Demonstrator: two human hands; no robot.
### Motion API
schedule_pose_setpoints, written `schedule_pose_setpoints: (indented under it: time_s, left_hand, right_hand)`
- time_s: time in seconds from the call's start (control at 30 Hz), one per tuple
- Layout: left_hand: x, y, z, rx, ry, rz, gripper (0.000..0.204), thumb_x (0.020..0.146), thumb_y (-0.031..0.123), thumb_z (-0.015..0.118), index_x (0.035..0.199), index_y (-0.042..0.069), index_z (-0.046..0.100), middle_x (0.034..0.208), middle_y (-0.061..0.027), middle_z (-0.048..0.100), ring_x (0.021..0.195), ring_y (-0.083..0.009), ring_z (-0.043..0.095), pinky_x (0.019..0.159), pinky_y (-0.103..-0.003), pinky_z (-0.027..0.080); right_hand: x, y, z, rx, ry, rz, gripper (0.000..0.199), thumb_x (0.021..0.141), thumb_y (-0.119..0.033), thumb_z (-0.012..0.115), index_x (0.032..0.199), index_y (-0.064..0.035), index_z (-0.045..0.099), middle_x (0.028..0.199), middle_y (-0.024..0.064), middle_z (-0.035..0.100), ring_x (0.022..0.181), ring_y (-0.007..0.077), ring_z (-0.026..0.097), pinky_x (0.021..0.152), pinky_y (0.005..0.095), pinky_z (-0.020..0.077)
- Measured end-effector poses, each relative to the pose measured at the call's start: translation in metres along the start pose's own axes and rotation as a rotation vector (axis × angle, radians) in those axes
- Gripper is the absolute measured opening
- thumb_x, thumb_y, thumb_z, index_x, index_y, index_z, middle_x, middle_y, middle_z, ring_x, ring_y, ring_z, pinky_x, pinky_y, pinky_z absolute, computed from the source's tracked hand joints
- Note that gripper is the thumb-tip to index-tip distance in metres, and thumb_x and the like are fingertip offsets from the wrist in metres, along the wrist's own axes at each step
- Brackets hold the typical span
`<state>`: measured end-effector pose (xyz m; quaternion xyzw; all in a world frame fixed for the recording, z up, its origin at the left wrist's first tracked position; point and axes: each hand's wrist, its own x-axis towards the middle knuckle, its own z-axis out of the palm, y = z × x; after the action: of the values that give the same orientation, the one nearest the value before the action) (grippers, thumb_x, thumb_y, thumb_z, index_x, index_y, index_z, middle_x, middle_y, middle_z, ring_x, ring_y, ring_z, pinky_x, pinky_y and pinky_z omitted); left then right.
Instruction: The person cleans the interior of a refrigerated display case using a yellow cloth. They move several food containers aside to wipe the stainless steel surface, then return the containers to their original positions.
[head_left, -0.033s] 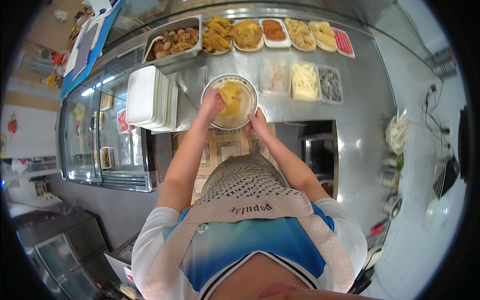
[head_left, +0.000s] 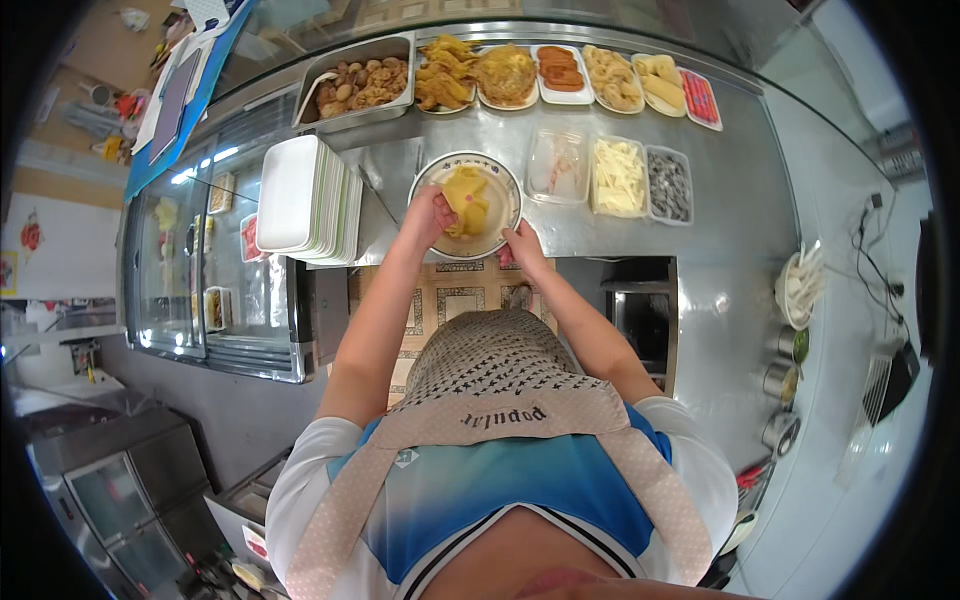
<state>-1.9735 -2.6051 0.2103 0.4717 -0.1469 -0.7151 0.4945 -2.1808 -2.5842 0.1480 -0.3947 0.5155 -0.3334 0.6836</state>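
Bowl point(head_left: 466, 205) with yellow slices point(head_left: 465, 195) stood on steel desk point(head_left: 620, 240), near front edge. Left hand point(head_left: 432, 215) fingers pinched slices inside; right hand point(head_left: 520, 245) gripped rim. Stacked white trays point(head_left: 300, 200) just left; food trays point(head_left: 560, 75) behind.

Bowl point(head_left: 490, 215) on counter point(head_left: 720, 200), plate stack point(head_left: 305, 198) left, probably food trays point(head_left: 560, 75) behind.

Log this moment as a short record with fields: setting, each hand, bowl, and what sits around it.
setting: steel counter at a food stall
left hand: in the bowl, on the yellow flat pieces
right hand: grips the bowl's near rim
bowl: white, round, at the counter's front edge
left of bowl: stack of white foam boxes
right of bowl: three clear tubs
behind: trays of fried food
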Motion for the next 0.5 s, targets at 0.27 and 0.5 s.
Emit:
schedule_pose_setpoints:
  time_s: [0.27, 0.5]
  left_hand:
    - [0.026, 0.008, 0.005, -0.238, 0.103, -0.038, 0.032, 0.091, 0.022, 0.039, 0.113, 0.002, 0.051, 0.113, -0.013, 0.058, 0.104, -0.0262, 0.055, 0.087, -0.04, 0.043]
    - [0.041, 0.026, -0.007, -0.244, 0.112, -0.084, 0.037, 0.093, 0.026, 0.04, 0.117, 0.0, 0.049, 0.114, -0.0124, 0.057, 0.106, -0.0265, 0.054, 0.095, -0.041, 0.04]
  right_hand:
    - [0.035, -0.083, 0.025, -0.757, 0.047, -0.799, 0.03, 0.076, -0.014, 0.066, 0.102, -0.0035, 0.056, 0.095, 0.0143, 0.056, 0.084, 0.0279, 0.057, 0.074, 0.0355, 0.0474]
    - [0.043, -0.085, 0.029, -0.479, 0.072, -0.682, 0.015, 0.075, -0.005, 0.061, 0.089, -0.002, 0.058, 0.085, 0.0117, 0.059, 0.071, 0.025, 0.059, 0.062, 0.0307, 0.0469]
